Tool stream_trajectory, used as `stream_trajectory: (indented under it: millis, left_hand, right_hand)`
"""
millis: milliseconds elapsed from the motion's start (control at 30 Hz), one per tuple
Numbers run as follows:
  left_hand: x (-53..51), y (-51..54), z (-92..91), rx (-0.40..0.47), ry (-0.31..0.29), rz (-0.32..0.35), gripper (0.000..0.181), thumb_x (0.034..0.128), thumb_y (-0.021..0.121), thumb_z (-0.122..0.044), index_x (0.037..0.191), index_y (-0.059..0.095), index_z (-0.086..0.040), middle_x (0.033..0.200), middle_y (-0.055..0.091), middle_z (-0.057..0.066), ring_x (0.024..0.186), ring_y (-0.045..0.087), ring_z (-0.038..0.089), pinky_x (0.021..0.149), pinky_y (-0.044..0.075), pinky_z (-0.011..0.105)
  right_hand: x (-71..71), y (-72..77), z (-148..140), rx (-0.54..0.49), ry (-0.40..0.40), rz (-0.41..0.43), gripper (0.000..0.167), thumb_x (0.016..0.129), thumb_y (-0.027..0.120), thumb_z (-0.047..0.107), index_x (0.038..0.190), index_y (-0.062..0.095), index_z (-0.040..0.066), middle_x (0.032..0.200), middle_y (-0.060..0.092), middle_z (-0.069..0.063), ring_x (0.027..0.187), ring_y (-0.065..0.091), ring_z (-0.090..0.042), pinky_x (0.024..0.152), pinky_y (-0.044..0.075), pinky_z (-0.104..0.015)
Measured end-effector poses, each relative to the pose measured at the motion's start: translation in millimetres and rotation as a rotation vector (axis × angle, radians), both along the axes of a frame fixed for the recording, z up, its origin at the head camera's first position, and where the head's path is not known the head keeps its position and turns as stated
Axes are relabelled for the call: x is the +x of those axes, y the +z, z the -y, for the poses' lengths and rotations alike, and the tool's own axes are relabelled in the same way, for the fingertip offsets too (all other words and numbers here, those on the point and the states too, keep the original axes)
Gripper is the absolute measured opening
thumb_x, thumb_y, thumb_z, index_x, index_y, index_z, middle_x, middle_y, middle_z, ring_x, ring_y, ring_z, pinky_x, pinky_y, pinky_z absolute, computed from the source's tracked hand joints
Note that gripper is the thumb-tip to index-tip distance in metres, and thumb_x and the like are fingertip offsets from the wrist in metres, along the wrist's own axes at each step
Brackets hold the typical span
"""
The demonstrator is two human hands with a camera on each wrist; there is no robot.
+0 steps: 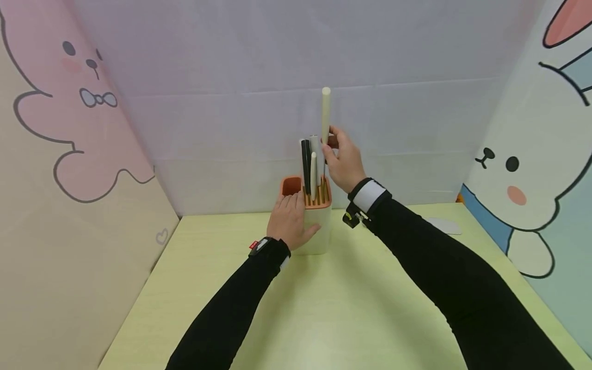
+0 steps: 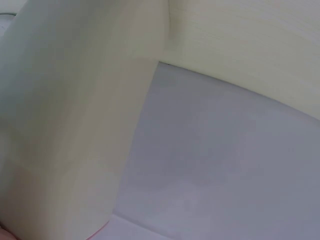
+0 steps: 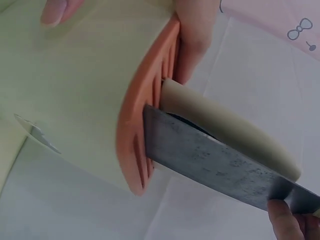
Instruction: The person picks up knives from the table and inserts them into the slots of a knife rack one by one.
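A cream knife block point(image 1: 319, 236) with an orange slotted top point(image 3: 132, 120) stands upright near the back of the table. My right hand point(image 1: 344, 162) pinches a cleaver at the base of its pale handle point(image 1: 326, 110); the wide grey blade point(image 3: 210, 160) is partly inside a slot. My left hand point(image 1: 289, 221) holds the block from the front left, fingers over the rim and thumb against the front face. Beside the blade is a cream-handled knife point(image 3: 230, 127) in the block. A black-handled knife point(image 1: 306, 164) stands there too.
Pale-handled tools point(image 1: 314, 141) rise at the back of the block. On the table point(image 1: 277, 318), a flat whitish object point(image 1: 444, 225) lies at the right, behind my right forearm. A pale back wall point(image 1: 222, 149) stands close behind the block, with cartoon-printed side panels point(image 1: 522, 169).
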State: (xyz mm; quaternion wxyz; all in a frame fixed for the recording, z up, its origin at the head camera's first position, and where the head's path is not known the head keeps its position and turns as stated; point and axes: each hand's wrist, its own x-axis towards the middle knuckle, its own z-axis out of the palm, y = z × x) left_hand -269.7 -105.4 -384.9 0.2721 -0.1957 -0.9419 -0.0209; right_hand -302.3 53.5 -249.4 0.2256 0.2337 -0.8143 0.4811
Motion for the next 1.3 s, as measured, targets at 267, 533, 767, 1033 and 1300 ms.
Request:
stream_trajectory:
  millis: [267, 533, 767, 1033, 1300]
  left_hand:
    - [2.5, 0.6, -1.1, -0.007, 0.0, 0.005, 0.096, 0.0797, 0.063, -0.066, 0.141, 0.04, 0.004, 0.134, 0.054, 0.018, 0.123, 0.051, 0.031, 0.113, 0.028, 0.043]
    - [2.8, 3.3, -2.7, -0.012, 0.005, 0.02, 0.096, 0.0809, 0.061, -0.067, 0.142, 0.039, 0.004, 0.136, 0.052, 0.018, 0.124, 0.049, 0.03, 0.114, 0.026, 0.043]
    - [3.0, 2.8, -2.3, -0.015, 0.013, 0.03, 0.095, 0.0812, 0.06, -0.067, 0.142, 0.038, 0.003, 0.136, 0.052, 0.017, 0.124, 0.049, 0.03, 0.114, 0.025, 0.043]
    - [2.3, 1.0, -0.9, 0.005, -0.002, 0.007, 0.095, 0.0802, 0.063, -0.064, 0.141, 0.039, 0.004, 0.133, 0.054, 0.018, 0.123, 0.05, 0.03, 0.113, 0.029, 0.044]
    - [1.8, 0.5, 2.0, 0.009, -0.005, -0.012, 0.094, 0.0794, 0.064, -0.064, 0.14, 0.041, 0.004, 0.132, 0.055, 0.018, 0.121, 0.052, 0.03, 0.111, 0.031, 0.045]
  right_hand:
    - [-0.9, -15.5, -1.7, -0.004, -0.014, 0.052, 0.042, 0.102, 0.047, 0.014, 0.142, 0.04, 0.002, 0.116, 0.059, -0.015, 0.102, 0.057, -0.024, 0.078, 0.05, -0.038]
    - [0.3, -26.2, -5.2, -0.005, -0.014, 0.122, 0.042, 0.102, 0.05, 0.018, 0.14, 0.043, 0.002, 0.116, 0.061, -0.015, 0.104, 0.058, -0.024, 0.079, 0.053, -0.04]
    - [2.8, -33.1, -5.4, 0.018, -0.007, 0.176, 0.041, 0.101, 0.052, 0.021, 0.137, 0.047, 0.002, 0.12, 0.061, -0.016, 0.111, 0.057, -0.026, 0.092, 0.049, -0.045]
    - [5.6, -40.9, -7.0, 0.059, 0.007, 0.153, 0.04, 0.1, 0.053, 0.02, 0.134, 0.049, 0.001, 0.119, 0.061, -0.016, 0.11, 0.059, -0.027, 0.092, 0.05, -0.046]
    - [8.0, -53.4, -7.4, 0.053, 0.007, 0.167, 0.038, 0.1, 0.054, 0.019, 0.133, 0.051, 0.001, 0.118, 0.063, -0.016, 0.105, 0.062, -0.026, 0.087, 0.053, -0.043]
